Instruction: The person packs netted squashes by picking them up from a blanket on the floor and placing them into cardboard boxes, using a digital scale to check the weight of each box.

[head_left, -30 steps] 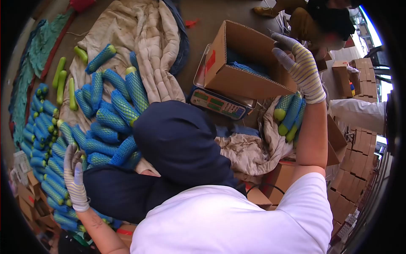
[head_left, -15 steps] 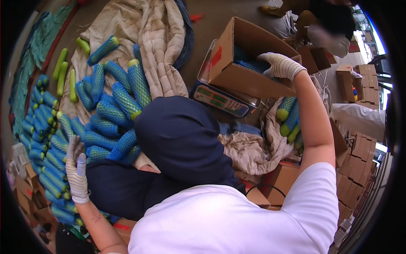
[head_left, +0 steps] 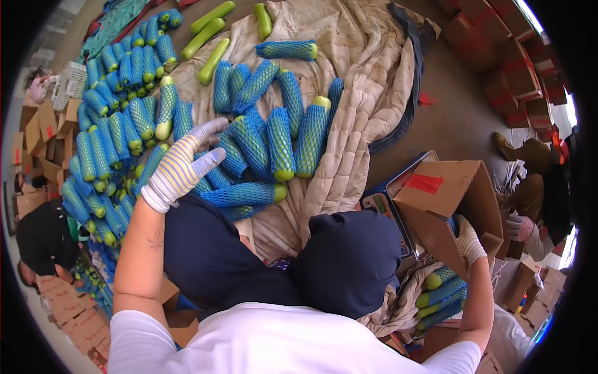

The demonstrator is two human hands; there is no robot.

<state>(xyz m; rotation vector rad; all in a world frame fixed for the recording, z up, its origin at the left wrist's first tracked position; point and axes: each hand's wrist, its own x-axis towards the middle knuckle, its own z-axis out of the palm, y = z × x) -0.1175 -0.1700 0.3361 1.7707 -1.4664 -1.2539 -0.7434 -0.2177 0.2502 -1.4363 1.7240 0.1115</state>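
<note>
My left hand (head_left: pixel 187 163), in a striped glove, hovers over a heap of long green gourds in blue net sleeves. Its fingers are stretched out and thumb apart, holding nothing. Closest to it are a netted gourd (head_left: pixel 232 156) and another one (head_left: pixel 240 194) lying crosswise. On my right stands an open cardboard box (head_left: pixel 430 196) with red tape, set on a scale (head_left: pixel 380 204). My gloved right hand (head_left: pixel 468 240) reaches into this box beside a bit of blue netting. The box wall hides its fingertips, so any grip is not visible.
Bare green gourds (head_left: pixel 202 38) lie on a beige quilt (head_left: pixel 367 81). More netted gourds (head_left: pixel 443 294) rest beside my right knee. Stacked cartons (head_left: pixel 511 68) line the far right. One person (head_left: pixel 43 237) bends at left; another person's gloved hand (head_left: pixel 520 227) is beyond the box.
My view has swung left, so the heap sits more centrally and the box lower right. My left hand has moved up and inward over the gourds. My right hand stays at the box.
</note>
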